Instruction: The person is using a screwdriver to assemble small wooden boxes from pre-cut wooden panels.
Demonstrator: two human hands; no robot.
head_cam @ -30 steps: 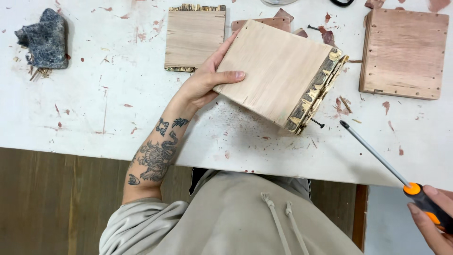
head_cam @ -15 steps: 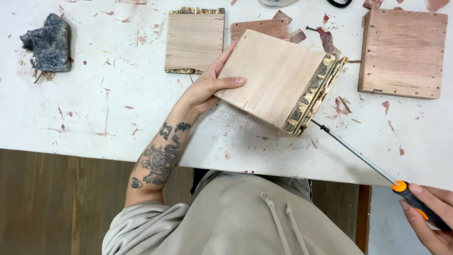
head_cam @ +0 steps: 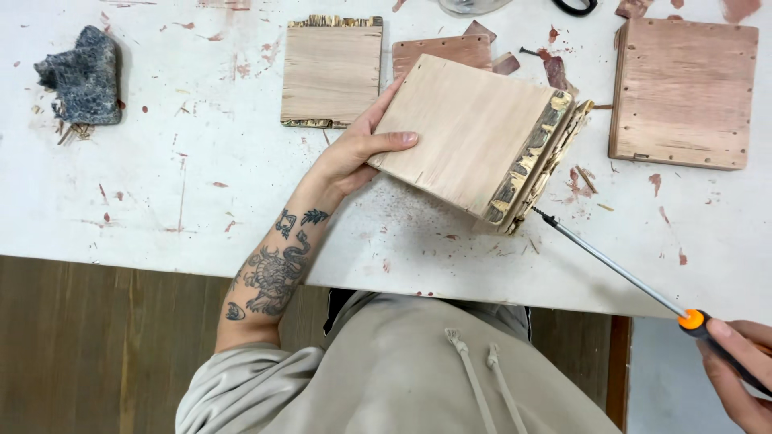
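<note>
The left hand [head_cam: 354, 153] tilts a stack of glued boards [head_cam: 474, 133] on the bench [head_cam: 161, 177], fingers pinching its left edge, while the right hand [head_cam: 736, 366], fingers wrapped round a screwdriver [head_cam: 611, 269], has its tip at the stack's rough lower edge, whose layers look barely parted.

Bare white tabletop [head_cam: 185, 153] open left of the left hand [head_cam: 354, 153], dark rag [head_cam: 80, 76] far left, second wood panel [head_cam: 331, 72] just behind the fingers, reddish board [head_cam: 683, 92] blocking the right — screwdriver [head_cam: 611, 269] crossing the front-right gap, tilted wood block [head_cam: 474, 133] filling the centre.
</note>
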